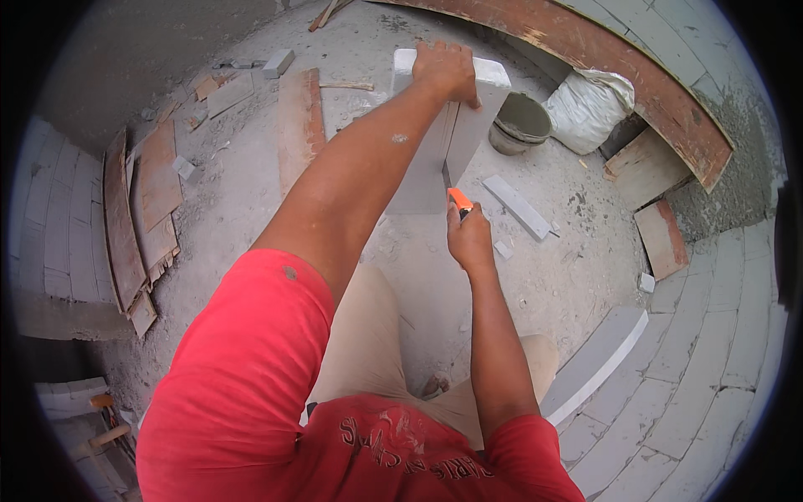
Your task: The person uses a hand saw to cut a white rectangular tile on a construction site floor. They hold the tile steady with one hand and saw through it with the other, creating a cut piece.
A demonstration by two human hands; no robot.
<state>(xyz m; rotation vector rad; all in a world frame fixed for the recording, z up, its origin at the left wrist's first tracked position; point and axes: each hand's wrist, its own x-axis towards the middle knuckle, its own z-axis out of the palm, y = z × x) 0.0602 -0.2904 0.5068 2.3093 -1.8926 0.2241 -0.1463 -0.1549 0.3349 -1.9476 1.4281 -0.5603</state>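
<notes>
A large pale grey aerated concrete block [479, 117] stands upright on the floor in front of me, its top edge white. My left hand [447, 71] is closed over that top edge, fingers on the far side and thumb on the near face. Lower down, my right hand [470, 237] grips the orange handle of a hand saw [457, 198]. The dark blade runs up from the handle against the block, in line with a thin straight line on its face. How deep the blade sits in the block I cannot tell.
A grey bucket [520, 124] and a white sack [590, 109] stand right of the block. A narrow block strip [519, 207] lies nearer. Wooden boards [157, 180] lean at left; a long brown panel [577, 42] spans the back. Another block slab [598, 360] rests by the right wall.
</notes>
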